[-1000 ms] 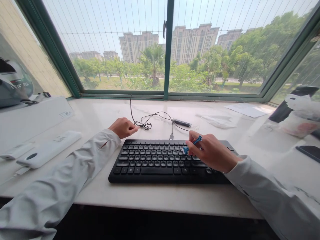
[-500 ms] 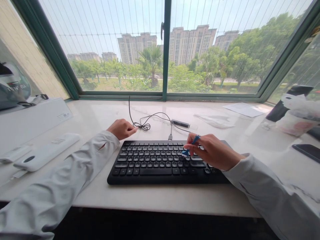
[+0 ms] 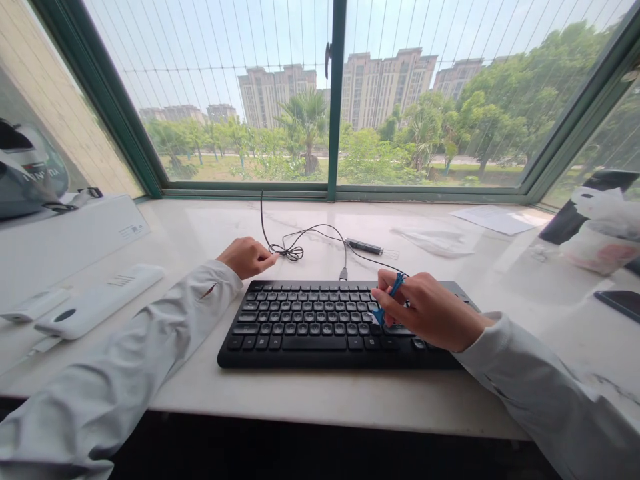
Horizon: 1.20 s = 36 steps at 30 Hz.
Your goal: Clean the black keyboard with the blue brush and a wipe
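Observation:
A black keyboard point(image 3: 313, 343) with round-topped keys lies flat on the white marble-look ledge. My right hand point(image 3: 425, 308) is closed around a small blue brush point(image 3: 397, 285) with a whitish lower end, pointing down at the keys on the keyboard's right half. My left hand point(image 3: 247, 257) rests on the ledge just beyond the keyboard's upper left corner. Its fingers are curled in, and their tips lie against or beside the looped black cable point(image 3: 293, 253); whether they grip it is hidden. A USB plug point(image 3: 343, 274) lies close behind the keyboard.
Behind the keyboard lie a dark-handled tool with thin wires point(image 3: 364, 246) and a clear plastic wrapper point(image 3: 433, 243). White devices point(image 3: 103, 303) and a long white box point(image 3: 65, 237) stand left. Right are a phone point(image 3: 620, 303), a plastic bag point(image 3: 603, 233) and paper point(image 3: 493, 218). A window borders the back.
My right hand has shifted slightly toward me over the keys, and the brush now stands steeper. My left hand stays put. The whole view has drifted a little.

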{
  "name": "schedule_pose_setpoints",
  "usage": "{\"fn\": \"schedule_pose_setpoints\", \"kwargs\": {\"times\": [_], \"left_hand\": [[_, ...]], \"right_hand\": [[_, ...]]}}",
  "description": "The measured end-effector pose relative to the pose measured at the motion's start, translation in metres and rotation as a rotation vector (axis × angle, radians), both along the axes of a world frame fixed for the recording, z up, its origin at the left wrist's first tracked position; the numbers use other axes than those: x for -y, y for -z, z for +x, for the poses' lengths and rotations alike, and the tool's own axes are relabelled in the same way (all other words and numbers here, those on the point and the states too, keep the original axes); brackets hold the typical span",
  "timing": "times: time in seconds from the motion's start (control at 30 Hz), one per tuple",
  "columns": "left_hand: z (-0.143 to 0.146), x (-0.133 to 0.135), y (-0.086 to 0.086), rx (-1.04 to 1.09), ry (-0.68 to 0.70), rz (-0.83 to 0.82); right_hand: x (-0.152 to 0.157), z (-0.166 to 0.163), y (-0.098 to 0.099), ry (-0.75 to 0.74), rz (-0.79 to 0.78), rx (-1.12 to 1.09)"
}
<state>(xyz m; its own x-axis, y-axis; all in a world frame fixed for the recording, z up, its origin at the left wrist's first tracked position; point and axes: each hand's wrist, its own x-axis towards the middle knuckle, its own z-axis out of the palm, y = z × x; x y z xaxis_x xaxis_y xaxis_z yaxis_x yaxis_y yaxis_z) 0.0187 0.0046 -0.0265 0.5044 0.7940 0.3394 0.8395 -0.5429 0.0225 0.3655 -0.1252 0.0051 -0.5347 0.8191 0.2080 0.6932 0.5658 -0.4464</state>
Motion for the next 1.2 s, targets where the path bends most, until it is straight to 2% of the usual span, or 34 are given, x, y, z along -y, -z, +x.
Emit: {"fn": "schedule_pose_setpoints", "kwargs": {"times": [0.23,0.47,0.6,0.77,0.9,1.07,1.2], "left_hand": [[-0.001,-0.001,0.001,-0.008,-0.012,0.002],[-0.001,0.000,0.000,0.009,0.003,0.009],[-0.001,0.000,0.001,0.008,0.005,0.011],[-0.002,-0.002,0.003,-0.001,0.009,0.016],[-0.002,-0.002,0.003,-0.003,0.001,0.010],[-0.002,-0.001,0.003,0.022,0.011,0.001],[-0.002,-0.001,0.003,0.038,0.024,0.009]], "right_hand": [[-0.005,0.009,-0.001,-0.132,0.003,0.048],[-0.005,0.010,-0.003,-0.124,0.055,0.070],[-0.001,0.007,-0.005,-0.080,0.067,0.058],[0.002,0.003,-0.006,-0.049,-0.038,0.028],[0.001,0.004,-0.006,0.019,-0.060,-0.007],[-0.005,0.009,-0.005,0.250,0.075,-0.144],[-0.010,0.011,0.000,0.256,0.126,-0.207]]}}
